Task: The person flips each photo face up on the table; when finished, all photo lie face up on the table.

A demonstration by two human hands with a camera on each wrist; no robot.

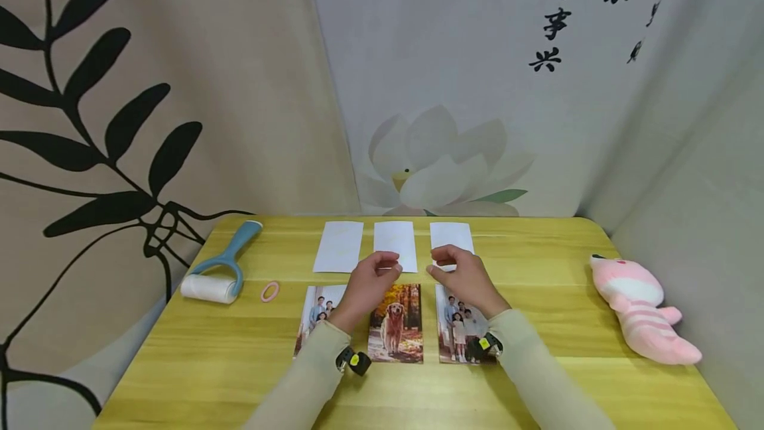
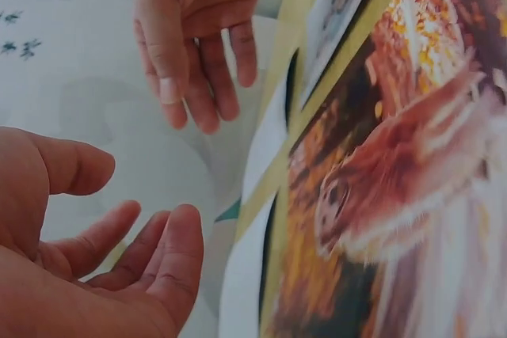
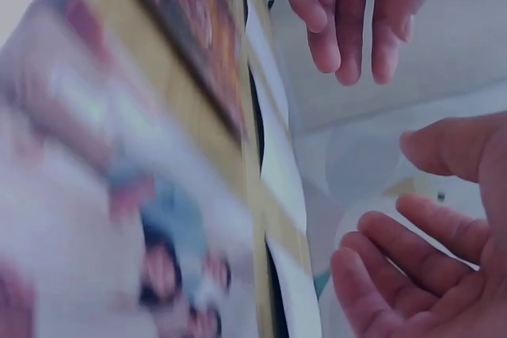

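Note:
My left hand (image 1: 369,289) hovers over the table between the left family photo (image 1: 312,309) and the photo of a golden dog (image 1: 394,330), fingers loosely bent and holding nothing. Opposite it, my right hand (image 1: 470,283) hangs above the top of the right family photo (image 1: 456,332), part of which the wrist hides. A gap separates the two hands, thumbs and fingers turned toward each other. In the left wrist view both palms look bare beside the dog photo (image 2: 396,172). Behind the photos lie three white cards: left (image 1: 338,247), middle (image 1: 395,236) and right (image 1: 451,233).
On the left of the wooden table (image 1: 209,370) lies a lint roller with a blue handle (image 1: 239,241), and a small pink ring (image 1: 270,292) beside it. A pink and white plush toy (image 1: 638,304) lies at the right edge. Printed curtains (image 1: 268,85) hang behind the table.

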